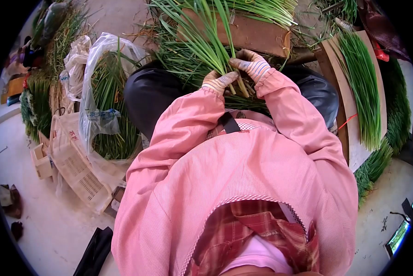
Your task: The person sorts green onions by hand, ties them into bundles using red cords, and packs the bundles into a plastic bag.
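Observation:
My left hand (pixel 219 83), in a striped glove, is closed around the lower stems of a small bunch of garlic chives (pixel 208 43). The leaves fan out away from me, and the pale stem ends point toward my lap. My right hand (pixel 251 65), gloved too, is beside it with its fingers bent and pinched at the right side of the same bunch. Loose chives (pixel 183 62) lie beneath and beyond my hands, between my knees.
Ahead, more chives (pixel 266 11) rest on a brown board (pixel 243 34). At right, a neat chive bundle (pixel 365 92) lies on a cardboard-coloured board (pixel 344 85). At left stand a clear plastic bag (pixel 84 124) stuffed with greens and a cream plastic crate (pixel 80 172).

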Available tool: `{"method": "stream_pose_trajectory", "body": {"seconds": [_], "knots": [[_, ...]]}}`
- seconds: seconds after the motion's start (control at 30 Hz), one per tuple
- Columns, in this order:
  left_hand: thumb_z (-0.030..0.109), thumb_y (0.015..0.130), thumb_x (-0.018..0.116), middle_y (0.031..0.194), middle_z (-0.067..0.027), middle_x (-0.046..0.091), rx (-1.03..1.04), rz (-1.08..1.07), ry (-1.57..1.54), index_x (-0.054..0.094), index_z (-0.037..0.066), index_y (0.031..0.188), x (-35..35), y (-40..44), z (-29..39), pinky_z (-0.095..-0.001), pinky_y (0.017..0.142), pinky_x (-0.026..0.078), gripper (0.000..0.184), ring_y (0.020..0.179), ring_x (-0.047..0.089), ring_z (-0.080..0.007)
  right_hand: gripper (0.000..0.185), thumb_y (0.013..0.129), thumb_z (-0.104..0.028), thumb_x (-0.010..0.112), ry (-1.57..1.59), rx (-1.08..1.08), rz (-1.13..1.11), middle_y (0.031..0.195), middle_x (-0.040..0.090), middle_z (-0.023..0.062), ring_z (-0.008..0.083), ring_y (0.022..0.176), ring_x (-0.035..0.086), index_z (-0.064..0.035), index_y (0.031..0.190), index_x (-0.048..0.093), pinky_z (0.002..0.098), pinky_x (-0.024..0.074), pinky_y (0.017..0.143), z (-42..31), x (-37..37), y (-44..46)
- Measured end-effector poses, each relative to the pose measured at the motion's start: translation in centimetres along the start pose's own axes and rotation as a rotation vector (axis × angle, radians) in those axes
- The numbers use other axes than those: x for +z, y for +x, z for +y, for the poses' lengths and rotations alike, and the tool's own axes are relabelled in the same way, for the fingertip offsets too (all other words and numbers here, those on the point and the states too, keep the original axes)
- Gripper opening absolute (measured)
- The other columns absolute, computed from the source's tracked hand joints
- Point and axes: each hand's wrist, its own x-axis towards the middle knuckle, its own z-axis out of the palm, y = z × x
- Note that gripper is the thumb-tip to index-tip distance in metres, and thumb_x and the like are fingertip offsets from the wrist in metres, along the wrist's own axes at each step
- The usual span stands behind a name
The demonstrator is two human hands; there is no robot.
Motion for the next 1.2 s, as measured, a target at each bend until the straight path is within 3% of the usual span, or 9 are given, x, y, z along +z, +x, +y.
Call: {"method": "stream_pose_trajectory", "body": {"seconds": [0.17,0.27,0.5,0.57,0.77,0.9,0.97,1.1,1.2], "knots": [[0.017,0.067,0.068,0.071,-0.0023,0.057,0.006,0.027,-0.134,0.055,0.006,0.089,0.1,-0.5,0.2,-0.0229,0.049,0.042,0.028,0.054,0.052,-0.0126,0.039,0.068,-0.023,0.069,0.055,0.337,0.025,0.080,0.059,0.0046,0.0134,0.072,0.054,-0.0044,0.100,0.055,0.0263,0.0444,0.065,-1.6,0.5,-1.7],[0.018,0.071,0.066,0.073,-0.0044,0.059,-0.015,0.018,0.054,0.055,0.005,0.091,-1.0,-0.5,-0.1,-0.0263,0.048,0.043,0.026,0.058,0.054,-0.0145,0.046,0.070,-0.023,0.068,-0.176,0.099,-0.086,0.088,0.059,0.0071,0.0153,0.073,0.056,-0.0039,0.108,0.050,0.0279,0.0462,0.064,0.2,-1.2,0.2],[0.017,0.074,0.063,0.075,-0.0047,0.058,0.109,0.179,0.291,0.052,0.005,0.093,-2.3,-0.1,-1.9,-0.0242,0.048,0.040,0.025,0.059,0.052,-0.0132,0.019,0.077,-0.024,0.060,0.471,-0.070,0.219,0.068,0.055,0.0043,0.0139,0.053,0.051,-0.0093,0.086,0.053,0.0258,0.0400,0.043,-6.8,-6.1,-0.2],[0.014,0.073,0.064,0.075,-0.0048,0.058,0.165,0.264,0.489,0.050,0.005,0.096,-1.5,-0.3,-1.5,-0.0248,0.045,0.039,0.028,0.054,0.051,-0.0137,0.025,0.074,-0.028,0.063,0.332,-0.131,0.369,0.069,0.053,0.0025,0.0100,0.050,0.046,-0.0096,0.088,0.052,0.0225,0.0347,0.039,-5.9,-7.3,0.1],[0.008,0.072,0.063,0.071,-0.0041,0.056,0.163,0.195,0.436,0.049,0.005,0.098,-0.3,-0.5,-1.3,-0.0232,0.037,0.033,0.030,0.045,0.044,-0.0105,0.039,0.067,-0.026,0.069,-0.315,0.258,-0.143,0.072,0.055,0.0004,0.0082,0.054,0.047,-0.0114,0.100,0.054,0.0214,0.0362,0.044,-0.7,-0.6,-1.0],[0.016,0.076,0.059,0.063,0.0001,0.050,0.477,0.215,0.306,0.049,0.012,0.097,-1.9,-0.2,-2.7,-0.0222,0.036,0.030,0.023,0.042,0.039,-0.0089,0.026,0.073,-0.015,0.063,-0.190,0.138,-0.162,0.071,0.057,0.0003,0.0100,0.060,0.050,-0.0072,0.097,0.057,0.0232,0.0407,0.051,0.9,0.2,0.6],[0.020,0.078,0.057,0.058,0.0014,0.047,0.139,0.376,0.046,0.047,0.016,0.085,-0.9,-2.5,0.9,-0.0224,0.034,0.028,0.012,0.039,0.037,-0.0087,0.029,0.074,-0.015,0.062,-0.299,0.022,-0.002,0.071,0.056,0.0005,0.0079,0.062,0.049,-0.0054,0.100,0.055,0.0224,0.0419,0.056,-2.1,-0.4,0.1],[0.023,0.079,0.056,0.054,0.0022,0.043,0.176,0.551,-0.223,0.044,0.015,0.079,-2.3,-1.6,1.9,-0.0201,0.032,0.026,0.014,0.037,0.034,-0.0082,0.037,0.073,-0.018,0.064,-0.421,-0.006,0.257,0.083,0.059,0.0055,0.0122,0.073,0.052,-0.0012,0.103,0.052,0.0258,0.0430,0.068,-1.3,-6.4,2.3],[0.019,0.079,0.055,0.054,0.0005,0.043,0.138,0.557,-0.151,0.044,0.013,0.087,-1.2,-1.9,2.4,-0.0212,0.031,0.026,0.014,0.036,0.034,-0.0082,0.039,0.070,-0.011,0.066,-0.580,-0.367,0.315,0.088,0.057,0.0083,0.0132,0.088,0.051,-0.0003,0.103,0.050,0.0253,0.0456,0.066,-3.2,-8.0,1.2]]}}
